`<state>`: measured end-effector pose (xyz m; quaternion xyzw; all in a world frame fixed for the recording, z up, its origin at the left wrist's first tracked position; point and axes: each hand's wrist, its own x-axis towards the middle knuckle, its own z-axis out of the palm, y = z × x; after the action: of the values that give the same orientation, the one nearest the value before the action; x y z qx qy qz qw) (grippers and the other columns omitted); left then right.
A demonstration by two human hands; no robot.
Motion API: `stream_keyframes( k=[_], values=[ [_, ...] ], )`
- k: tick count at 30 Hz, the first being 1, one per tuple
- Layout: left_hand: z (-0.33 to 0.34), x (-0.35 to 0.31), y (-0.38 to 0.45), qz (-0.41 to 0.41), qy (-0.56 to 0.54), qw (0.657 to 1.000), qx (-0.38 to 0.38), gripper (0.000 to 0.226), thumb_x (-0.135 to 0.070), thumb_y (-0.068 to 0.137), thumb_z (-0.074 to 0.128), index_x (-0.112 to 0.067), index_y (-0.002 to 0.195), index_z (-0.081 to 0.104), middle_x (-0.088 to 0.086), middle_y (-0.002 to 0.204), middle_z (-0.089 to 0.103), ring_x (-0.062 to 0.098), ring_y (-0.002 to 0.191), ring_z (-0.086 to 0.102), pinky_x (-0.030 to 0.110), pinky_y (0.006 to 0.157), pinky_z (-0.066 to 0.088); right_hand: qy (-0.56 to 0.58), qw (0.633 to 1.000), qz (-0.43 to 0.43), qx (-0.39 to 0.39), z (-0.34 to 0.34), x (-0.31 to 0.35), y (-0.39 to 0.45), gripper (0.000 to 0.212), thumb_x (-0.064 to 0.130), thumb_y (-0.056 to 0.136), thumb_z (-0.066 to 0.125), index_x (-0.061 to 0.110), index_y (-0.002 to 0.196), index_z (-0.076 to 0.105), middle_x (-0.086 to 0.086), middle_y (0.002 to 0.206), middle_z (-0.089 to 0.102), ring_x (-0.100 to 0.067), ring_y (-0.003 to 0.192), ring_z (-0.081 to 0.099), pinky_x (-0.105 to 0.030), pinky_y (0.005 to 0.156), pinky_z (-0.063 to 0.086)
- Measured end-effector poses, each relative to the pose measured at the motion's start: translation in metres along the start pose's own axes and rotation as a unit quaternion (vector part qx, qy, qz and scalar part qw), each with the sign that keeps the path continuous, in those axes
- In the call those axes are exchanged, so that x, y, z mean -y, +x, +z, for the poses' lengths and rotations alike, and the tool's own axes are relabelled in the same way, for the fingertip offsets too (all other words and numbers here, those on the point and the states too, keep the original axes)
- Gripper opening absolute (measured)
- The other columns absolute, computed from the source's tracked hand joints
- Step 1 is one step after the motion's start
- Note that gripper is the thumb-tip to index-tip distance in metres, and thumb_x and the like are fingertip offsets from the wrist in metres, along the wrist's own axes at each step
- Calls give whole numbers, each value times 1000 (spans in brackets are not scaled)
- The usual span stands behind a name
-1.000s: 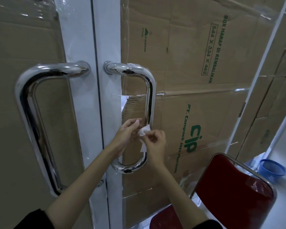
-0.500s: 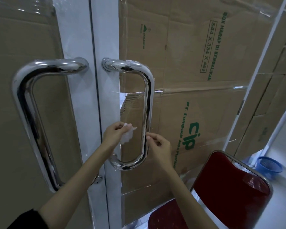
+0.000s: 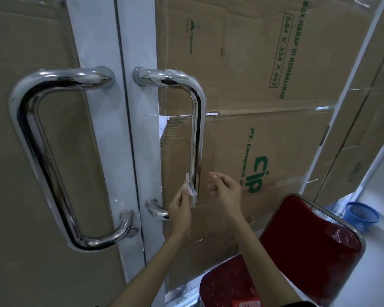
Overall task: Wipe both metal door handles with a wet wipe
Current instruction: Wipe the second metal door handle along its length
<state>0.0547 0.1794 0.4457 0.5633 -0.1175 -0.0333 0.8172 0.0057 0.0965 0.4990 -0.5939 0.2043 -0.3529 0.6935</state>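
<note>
Since a moment ago the small white crumpled wet wipe (image 3: pixel 190 189) has gone fully over to the left hand (image 3: pixel 179 207), which has dropped lower and now presses it against the lower stretch of the right-hand polished chrome D-shaped door handle (image 3: pixel 197 120), just above its bottom bend. The right hand (image 3: pixel 225 189) has let go and pulled off to the right of the bar, fingers loosely curled, holding nothing, not touching the metal as far as I can see.

Handling-wise: the wipe looks soft, limp and very light, so I'd guess it bunches up and slides easily unless you pinch it and wrap it round the tube. Chrome that shiny is probably slick when damp, so a wrap-around grip running along the bar makes more sense than dabbing. The handles themselves are rigid and bolted to the white door frame (image 3: pixel 138 151), nothing fragile there.

The left-hand chrome D-shaped door handle (image 3: pixel 24 134) sits well apart from both hands, nobody touching it.

Hard to make out: the bottom bend of the right handle is hidden behind the left hand, so I can't tell how far the wipe wraps round. The far side of both bars isn't visible. Can't judge from the shine which parts are actually clean. The red padded chair (image 3: pixel 308 235) near right is cut off at the bottom edge, and a blue plastic basket (image 3: pixel 361 214) sits behind it.
</note>
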Motion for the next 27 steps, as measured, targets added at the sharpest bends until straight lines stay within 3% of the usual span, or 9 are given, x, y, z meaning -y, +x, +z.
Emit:
stream_keyframes(
  k=[3,5,7,9,14,18,20,23,27],
  values=[
    [3,-4,4,-20,-71,996,54,28,-32,100,39,-30,107,66,-11,106,71,12,112,60,26,93,44,4,1000,10,-2,-1,1,2,14,12,94,54,14,96,68,1,82,66,-5,66,59,-14,60,47],
    [12,-19,14,26,-99,987,123,32,-29,103,31,-31,122,58,-21,119,64,3,122,52,24,102,37,3,1000,6,-3,-1,4,5,15,12,94,54,12,98,68,0,83,66,-5,66,59,-14,60,47],
    [24,-40,27,100,-92,974,179,40,-30,104,27,-25,141,41,-19,144,44,-1,137,33,25,114,24,6,1000,0,-3,0,6,7,15,11,94,54,11,99,68,0,82,65,-5,66,59,-11,57,47],
    [32,-56,38,144,-65,972,176,44,-28,103,30,-19,146,34,-16,150,36,-1,140,27,25,116,20,6,1000,-3,-4,0,7,9,16,11,94,54,8,100,68,0,81,65,-5,65,59,-9,54,46],
    [18,-41,31,125,-37,984,122,38,-11,97,50,-22,133,50,-21,131,55,-4,127,46,15,105,36,2,1000,3,-2,-2,4,7,18,11,94,54,5,103,68,0,82,65,-8,68,58,-9,54,46],
    [0,-18,39,65,27,994,78,43,-12,82,71,-36,116,61,4,123,65,3,101,61,23,94,49,2,1000,11,2,-1,3,8,19,11,95,53,4,104,68,2,82,66,-7,68,58,-9,55,47],
    [6,-32,48,104,66,989,77,50,-20,72,79,-41,114,61,2,111,62,6,92,59,26,87,51,3,1000,5,7,1,6,9,19,10,95,53,2,104,67,2,81,65,-7,67,57,-8,55,47],
    [24,-61,55,157,71,982,77,63,-19,68,81,-23,126,57,-6,95,49,-8,79,54,13,75,48,13,1000,0,13,2,9,10,19,9,95,52,1,104,66,1,79,62,-7,67,55,-7,55,46],
    [24,-50,50,137,66,987,62,59,-19,75,77,-21,130,55,-9,88,44,1,78,52,21,81,49,5,1000,10,12,3,2,6,14,11,94,54,8,96,67,-1,75,60,-7,66,54,-7,54,45]
  ],
)
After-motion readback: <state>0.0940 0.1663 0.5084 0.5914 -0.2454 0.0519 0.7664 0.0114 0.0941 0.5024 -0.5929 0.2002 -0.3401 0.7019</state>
